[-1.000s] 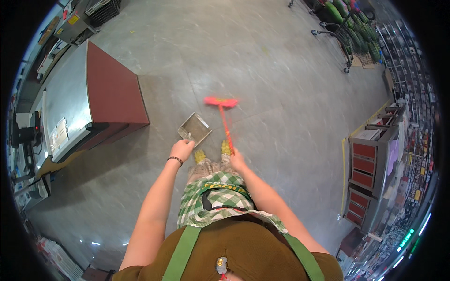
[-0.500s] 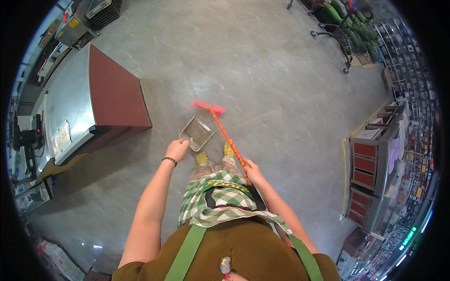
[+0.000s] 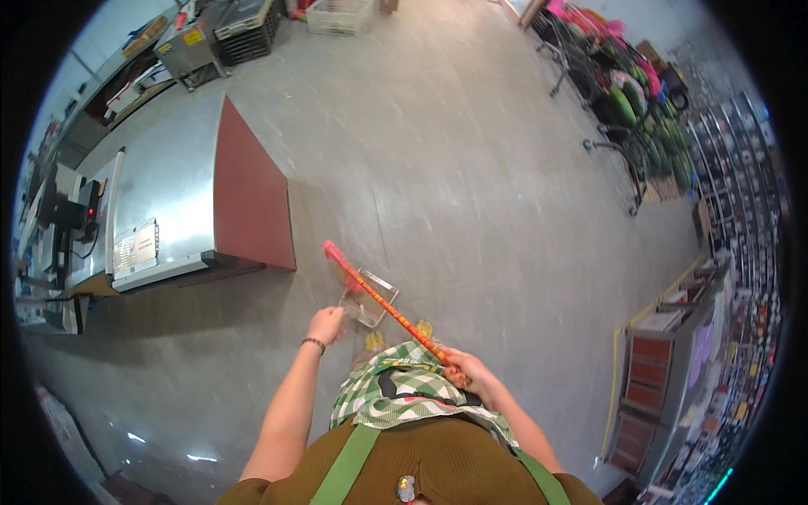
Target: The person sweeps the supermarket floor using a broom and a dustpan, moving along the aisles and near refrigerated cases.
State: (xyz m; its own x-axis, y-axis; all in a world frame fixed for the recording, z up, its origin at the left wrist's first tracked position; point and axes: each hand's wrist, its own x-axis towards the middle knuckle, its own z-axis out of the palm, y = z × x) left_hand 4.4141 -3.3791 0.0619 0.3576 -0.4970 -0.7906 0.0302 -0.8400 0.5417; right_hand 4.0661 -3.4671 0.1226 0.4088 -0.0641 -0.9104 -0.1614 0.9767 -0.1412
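Observation:
My left hand [image 3: 326,325] is closed around the handle of a dustpan [image 3: 364,316], a shallow pale-rimmed pan just in front of my shoes. Most of that handle is hidden in my fist. In my right hand [image 3: 469,371], close to my waist, is the upper end of a broom [image 3: 392,312] with an orange-red patterned stick. The stick slants forward and left, passing over the dustpan. Its pink head lies at the pan's far left side, with pink bristles partly over the pan. Whether they touch it, I cannot tell.
A metal-topped counter [image 3: 172,202] with a red-brown side stands at left. Carts of watermelons [image 3: 627,105] are at far right, and a metal cabinet with red panels [image 3: 648,366] at near right. A white crate [image 3: 339,17] and black crates [image 3: 244,38] lie at the back.
The broom head has come nearer and to the left, from beyond the dustpan to its edge, the stick now crossing the pan. My view has tilted up and turned, showing more of the far floor.

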